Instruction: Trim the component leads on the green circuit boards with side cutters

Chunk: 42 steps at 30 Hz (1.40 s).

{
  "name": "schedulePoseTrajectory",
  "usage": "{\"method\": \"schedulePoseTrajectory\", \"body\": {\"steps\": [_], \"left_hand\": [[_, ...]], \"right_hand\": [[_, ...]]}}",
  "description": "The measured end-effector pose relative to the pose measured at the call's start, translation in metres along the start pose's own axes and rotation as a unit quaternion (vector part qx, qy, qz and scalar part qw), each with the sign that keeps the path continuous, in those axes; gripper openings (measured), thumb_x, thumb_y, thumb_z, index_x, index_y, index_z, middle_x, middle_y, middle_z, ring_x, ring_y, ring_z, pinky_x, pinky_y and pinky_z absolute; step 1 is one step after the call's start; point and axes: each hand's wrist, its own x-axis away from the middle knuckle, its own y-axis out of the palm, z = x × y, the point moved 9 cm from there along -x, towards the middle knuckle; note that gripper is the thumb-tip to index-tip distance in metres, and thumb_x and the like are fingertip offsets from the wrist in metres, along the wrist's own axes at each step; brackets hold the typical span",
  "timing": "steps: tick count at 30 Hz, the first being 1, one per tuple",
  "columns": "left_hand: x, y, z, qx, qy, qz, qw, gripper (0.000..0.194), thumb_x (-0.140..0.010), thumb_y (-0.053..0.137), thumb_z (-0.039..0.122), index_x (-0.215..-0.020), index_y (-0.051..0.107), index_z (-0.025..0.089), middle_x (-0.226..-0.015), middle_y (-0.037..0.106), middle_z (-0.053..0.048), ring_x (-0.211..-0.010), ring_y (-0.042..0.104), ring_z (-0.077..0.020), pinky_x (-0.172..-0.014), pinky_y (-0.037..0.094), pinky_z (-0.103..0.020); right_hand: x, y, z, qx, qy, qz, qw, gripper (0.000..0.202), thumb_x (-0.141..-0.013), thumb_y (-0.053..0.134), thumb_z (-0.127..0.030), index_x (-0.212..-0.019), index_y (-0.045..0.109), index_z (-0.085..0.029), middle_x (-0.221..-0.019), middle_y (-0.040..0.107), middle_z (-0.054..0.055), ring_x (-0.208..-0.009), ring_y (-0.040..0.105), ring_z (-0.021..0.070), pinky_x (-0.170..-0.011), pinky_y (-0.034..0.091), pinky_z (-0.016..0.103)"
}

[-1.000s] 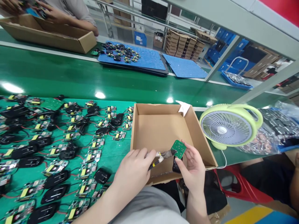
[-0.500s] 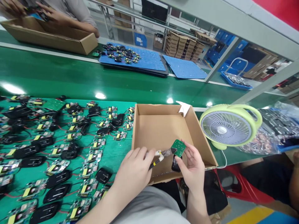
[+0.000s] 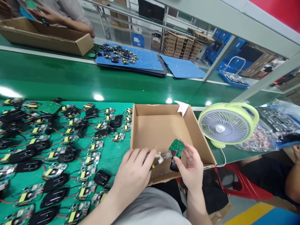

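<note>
Left hand (image 3: 134,170) is wrapping around the handles of a pair of side cutters (image 3: 168,154), fingers curled over the grips; the tool tip is meeting the near-left edge of a green circuit board (image 3: 176,147). Cannot tell if the cutter jaws are biting anything. Right hand (image 3: 192,167) is pinching the board by its right edge, fingers behind, thumb below near a black plug casing (image 3: 173,165) that is hanging just under the board. Board and casing are sitting above the front part of a shallow cardboard tray (image 3: 159,131); a white scrap (image 3: 182,107) is lying over its far right corner.

Left of the tray, many circuit boards wired to black casings (image 3: 55,182) are covering a green mat (image 3: 117,157), yellow components showing. Right of the tray, a lime-green desk fan (image 3: 225,125) is standing tilted, with clear plastic bags of parts (image 3: 260,139) just behind it. A red plastic stool (image 3: 243,184) is standing lower right, near another person's arm (image 3: 292,184).

Farther out, a green conveyor belt (image 3: 136,84) is running across. Beyond it, a blue sheet (image 3: 150,59) is bearing more boards, and a co-worker (image 3: 72,15) is holding parts above a second cardboard tray (image 3: 79,43). Stacked cardboard trays (image 3: 180,45) are standing at the back.
</note>
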Motion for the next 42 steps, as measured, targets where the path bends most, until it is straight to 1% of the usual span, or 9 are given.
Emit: {"method": "schedulePoseTrajectory", "body": {"steps": [4, 12, 18, 25, 30, 33, 35, 38, 42], "left_hand": [[0.002, -0.001, 0.001, 0.020, 0.013, 0.010, 1.000, 0.022, -0.083, 0.048, 0.002, -0.095, 0.059, 0.017, -0.095, 0.070, -0.008, -0.083, 0.063, -0.0240, -0.084, 0.045, -0.038], [-0.006, -0.001, 0.003, 0.034, 0.050, -0.011, 0.998, 0.022, -0.086, 0.048, 0.003, -0.095, 0.060, 0.018, -0.093, 0.069, -0.006, -0.079, 0.063, -0.0229, -0.077, 0.046, -0.036], [-0.017, 0.002, 0.010, 0.080, 0.049, -0.015, 0.995, 0.019, -0.083, 0.054, 0.005, -0.092, 0.061, 0.019, -0.088, 0.067, -0.005, -0.078, 0.061, -0.0221, -0.074, 0.046, -0.035], [-0.020, 0.014, 0.016, 0.035, 0.057, -0.033, 0.997, 0.019, -0.080, 0.054, 0.004, -0.087, 0.064, 0.018, -0.081, 0.066, -0.005, -0.074, 0.060, -0.0245, -0.073, 0.046, -0.039], [-0.033, 0.013, 0.019, -0.004, 0.065, -0.016, 0.998, 0.023, -0.081, 0.050, 0.004, -0.096, 0.066, 0.012, -0.106, 0.071, -0.014, -0.098, 0.063, -0.0303, -0.087, 0.048, -0.043], [-0.036, 0.020, 0.022, -0.015, 0.067, -0.027, 0.997, 0.023, -0.078, 0.054, 0.005, -0.095, 0.068, 0.010, -0.103, 0.070, -0.015, -0.096, 0.062, -0.0323, -0.094, 0.049, -0.047], [-0.035, 0.027, 0.024, -0.019, 0.067, -0.053, 0.996, 0.022, -0.075, 0.056, 0.005, -0.092, 0.068, 0.010, -0.097, 0.070, -0.014, -0.091, 0.063, -0.0329, -0.089, 0.051, -0.048], [-0.032, 0.036, 0.024, -0.018, 0.058, -0.096, 0.993, 0.019, -0.075, 0.057, 0.004, -0.087, 0.068, 0.014, -0.087, 0.068, -0.011, -0.081, 0.063, -0.0310, -0.072, 0.053, -0.044], [-0.030, 0.033, 0.021, -0.010, 0.044, -0.097, 0.994, 0.016, -0.077, 0.057, 0.005, -0.086, 0.065, 0.016, -0.085, 0.066, -0.009, -0.078, 0.063, -0.0300, -0.068, 0.051, -0.043]], "right_hand": [[0.001, 0.000, -0.003, -0.011, -0.011, 0.008, 1.000, 0.047, -0.090, 0.075, -0.015, -0.134, 0.062, -0.024, -0.140, 0.065, 0.014, -0.129, 0.064, 0.0265, -0.109, 0.056, 0.040], [0.003, -0.003, -0.011, -0.027, -0.021, 0.000, 0.999, 0.050, -0.090, 0.075, -0.013, -0.136, 0.061, -0.027, -0.140, 0.065, 0.011, -0.130, 0.063, 0.0264, -0.108, 0.056, 0.039], [-0.002, -0.017, -0.019, 0.116, -0.063, -0.033, 0.991, 0.052, -0.089, 0.075, -0.016, -0.139, 0.061, -0.026, -0.137, 0.067, 0.011, -0.124, 0.067, 0.0278, -0.106, 0.059, 0.043], [-0.005, -0.026, -0.011, 0.139, -0.067, -0.001, 0.988, 0.050, -0.090, 0.074, -0.018, -0.138, 0.061, -0.024, -0.137, 0.067, 0.011, -0.126, 0.066, 0.0274, -0.104, 0.061, 0.040], [-0.007, -0.036, -0.013, 0.145, -0.050, 0.008, 0.988, 0.051, -0.090, 0.075, -0.018, -0.138, 0.061, -0.025, -0.139, 0.066, 0.011, -0.126, 0.065, 0.0279, -0.107, 0.059, 0.043], [-0.011, -0.049, -0.009, 0.146, -0.038, 0.043, 0.988, 0.049, -0.090, 0.075, -0.020, -0.136, 0.061, -0.024, -0.140, 0.065, 0.013, -0.123, 0.067, 0.0294, -0.108, 0.057, 0.046], [-0.012, -0.052, -0.005, 0.143, -0.041, 0.051, 0.988, 0.048, -0.090, 0.075, -0.021, -0.136, 0.061, -0.023, -0.140, 0.065, 0.013, -0.121, 0.068, 0.0295, -0.107, 0.057, 0.046], [-0.012, -0.049, -0.002, 0.144, -0.061, 0.043, 0.987, 0.048, -0.090, 0.074, -0.018, -0.136, 0.061, -0.023, -0.140, 0.065, 0.013, -0.126, 0.065, 0.0298, -0.108, 0.057, 0.046], [-0.010, -0.046, -0.001, 0.133, -0.082, 0.041, 0.987, 0.048, -0.088, 0.076, -0.015, -0.133, 0.062, -0.023, -0.139, 0.065, 0.014, -0.128, 0.064, 0.0293, -0.105, 0.059, 0.044]]}}
